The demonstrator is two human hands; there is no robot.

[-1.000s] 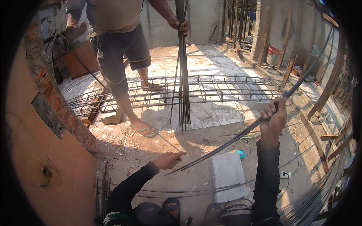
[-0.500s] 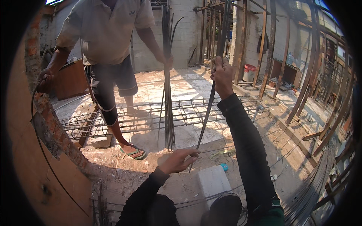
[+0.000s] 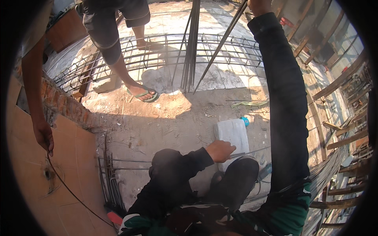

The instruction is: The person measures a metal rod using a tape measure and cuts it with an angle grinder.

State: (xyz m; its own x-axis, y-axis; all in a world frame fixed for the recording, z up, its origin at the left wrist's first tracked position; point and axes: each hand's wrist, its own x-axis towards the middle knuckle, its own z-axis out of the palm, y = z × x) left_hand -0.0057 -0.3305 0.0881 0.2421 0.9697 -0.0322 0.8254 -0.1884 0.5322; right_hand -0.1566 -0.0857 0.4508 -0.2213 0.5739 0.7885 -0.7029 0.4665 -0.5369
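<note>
My right hand (image 3: 260,6), partly cut off by the top edge, is closed at the upper end of long dark steel rods (image 3: 220,45). They slant down to the ground beside an upright bundle of thin steel rods (image 3: 191,55). Low in front of my knees, my left hand (image 3: 220,151) has its fingers curled at a thin steel rod (image 3: 254,151) over a pale block (image 3: 232,131). Its fingertips are partly hidden. A blue round object (image 3: 245,121), perhaps a tape measure, sits at the block's far corner.
A co-worker's sandalled foot (image 3: 141,92) stands beyond the sandy ground; that person's hand (image 3: 43,135) holds a bent thin rod (image 3: 71,192). A rebar cage (image 3: 157,51) lies across the back. Wooden posts (image 3: 340,82) and many loose rods (image 3: 325,177) are on the right.
My view has tilted downward. My left hand has left the slanting rod and dropped toward the block. The co-worker's hand with the bent rod has lowered. My right hand still grips the slanting rods.
</note>
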